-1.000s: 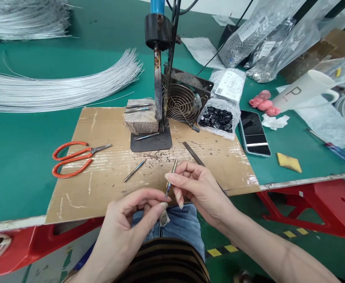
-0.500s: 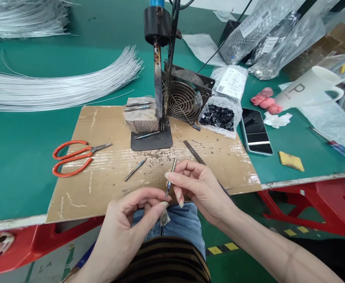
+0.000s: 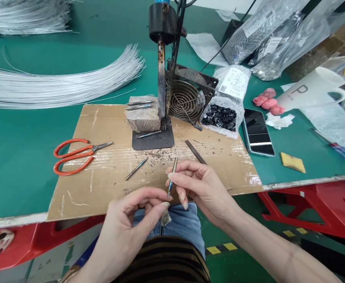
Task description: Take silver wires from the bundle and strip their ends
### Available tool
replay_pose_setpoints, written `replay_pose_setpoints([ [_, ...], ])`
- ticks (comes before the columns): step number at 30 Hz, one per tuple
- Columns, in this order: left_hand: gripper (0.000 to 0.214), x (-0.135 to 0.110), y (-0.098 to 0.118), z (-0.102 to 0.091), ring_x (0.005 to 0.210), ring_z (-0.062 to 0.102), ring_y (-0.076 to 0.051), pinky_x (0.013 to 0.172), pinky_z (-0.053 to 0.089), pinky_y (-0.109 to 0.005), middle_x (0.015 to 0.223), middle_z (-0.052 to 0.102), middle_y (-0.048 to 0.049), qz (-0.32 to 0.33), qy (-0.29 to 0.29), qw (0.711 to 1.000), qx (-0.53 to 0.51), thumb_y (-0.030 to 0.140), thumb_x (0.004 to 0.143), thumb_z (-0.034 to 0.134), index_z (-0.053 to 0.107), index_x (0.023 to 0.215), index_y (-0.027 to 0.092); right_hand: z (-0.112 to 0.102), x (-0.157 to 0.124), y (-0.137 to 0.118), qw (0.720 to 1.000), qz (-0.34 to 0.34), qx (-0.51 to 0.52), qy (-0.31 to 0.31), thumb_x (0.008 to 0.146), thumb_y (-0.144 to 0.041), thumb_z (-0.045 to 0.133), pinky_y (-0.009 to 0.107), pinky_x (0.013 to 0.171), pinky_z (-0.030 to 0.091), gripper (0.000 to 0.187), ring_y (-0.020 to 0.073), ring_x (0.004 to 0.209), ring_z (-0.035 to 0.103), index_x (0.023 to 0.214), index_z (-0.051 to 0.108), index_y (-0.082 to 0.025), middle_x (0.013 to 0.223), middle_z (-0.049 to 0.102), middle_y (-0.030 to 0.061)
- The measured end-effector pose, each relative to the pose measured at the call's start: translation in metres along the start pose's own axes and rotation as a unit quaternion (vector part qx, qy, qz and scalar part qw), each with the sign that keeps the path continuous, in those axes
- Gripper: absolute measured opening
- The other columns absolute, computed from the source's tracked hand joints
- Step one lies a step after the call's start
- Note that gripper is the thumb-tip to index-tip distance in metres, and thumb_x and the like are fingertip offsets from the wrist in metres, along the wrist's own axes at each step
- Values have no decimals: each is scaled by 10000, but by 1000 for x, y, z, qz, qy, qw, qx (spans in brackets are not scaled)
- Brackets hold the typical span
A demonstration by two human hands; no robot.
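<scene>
Between the thumb and fingers of my right hand (image 3: 194,182) is a slim metal rod (image 3: 172,175), held nearly upright with its pointed end down. That point meets the fingertips of my left hand (image 3: 137,214). My left thumb and forefinger pinch a small crumpled grey scrap (image 3: 165,218), which hangs below them over my lap; I cannot tell if it is cloth or paper. A similar pointed rod (image 3: 136,169) lies on the cardboard (image 3: 101,196) just beyond my hands. Farther off, more rods (image 3: 139,105) rest on a grey block (image 3: 144,118).
Orange-handled scissors (image 3: 75,156) lie at left. A vertical iron (image 3: 161,78) on a stand, a fan (image 3: 187,100) and a bag of black parts (image 3: 221,118) stand behind. A flat dark strip (image 3: 196,152) lies near my right hand. A phone (image 3: 258,131) and yellow sponge (image 3: 292,162) are at right.
The view has shifted slightly. My hands keep nearly the same pose, with the metal rod and the grey scrap still held.
</scene>
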State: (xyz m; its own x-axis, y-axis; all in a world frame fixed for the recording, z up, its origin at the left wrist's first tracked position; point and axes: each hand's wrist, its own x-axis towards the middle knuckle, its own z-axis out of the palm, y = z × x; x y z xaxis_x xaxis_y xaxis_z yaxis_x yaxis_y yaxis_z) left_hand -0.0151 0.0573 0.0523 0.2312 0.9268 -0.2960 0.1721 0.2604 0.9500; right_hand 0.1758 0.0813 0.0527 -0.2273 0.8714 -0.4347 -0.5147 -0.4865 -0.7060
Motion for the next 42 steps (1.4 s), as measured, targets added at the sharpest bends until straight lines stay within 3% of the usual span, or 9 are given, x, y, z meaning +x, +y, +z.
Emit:
replay_pose_setpoints([
  [8,84,-1,-3,-1,676,653,-116,656,531,-148,758,769,6,-10,-5,1000,-1,273,881,781,820,950,244,0,0,0,1000,2,-10,-7,732,-350,962,171,433,466,297,86,432,528,829,753,-162,537,654,-25],
  [15,74,0,-1,-1,672,657,-104,654,531,-129,747,756,24,-10,-9,1000,-15,253,888,772,814,949,255,-2,-1,-1,1000,2,-7,-25,809,-285,913,146,456,470,199,69,435,515,896,783,-162,539,658,-27],
  [25,87,-1,-2,0,680,646,-111,666,538,-143,771,758,9,-10,-16,1000,-22,274,907,766,816,971,244,-3,0,-2,1000,4,-7,-28,826,-252,898,134,478,499,193,51,446,531,984,828,-167,669,748,23],
  [37,99,0,-4,-1,670,666,-94,660,534,-113,747,759,38,-1,-11,1000,-26,235,889,778,819,956,295,-3,0,1,1000,0,6,-18,792,-215,916,129,442,499,168,65,428,549,827,765,-151,547,677,-23],
  [42,92,0,-3,-1,663,664,-95,652,529,-116,733,750,38,-2,-14,1000,-23,244,896,772,816,957,298,-1,2,1,1000,-1,6,-5,766,-232,940,128,420,489,217,64,411,545,857,769,-133,533,673,-23],
])
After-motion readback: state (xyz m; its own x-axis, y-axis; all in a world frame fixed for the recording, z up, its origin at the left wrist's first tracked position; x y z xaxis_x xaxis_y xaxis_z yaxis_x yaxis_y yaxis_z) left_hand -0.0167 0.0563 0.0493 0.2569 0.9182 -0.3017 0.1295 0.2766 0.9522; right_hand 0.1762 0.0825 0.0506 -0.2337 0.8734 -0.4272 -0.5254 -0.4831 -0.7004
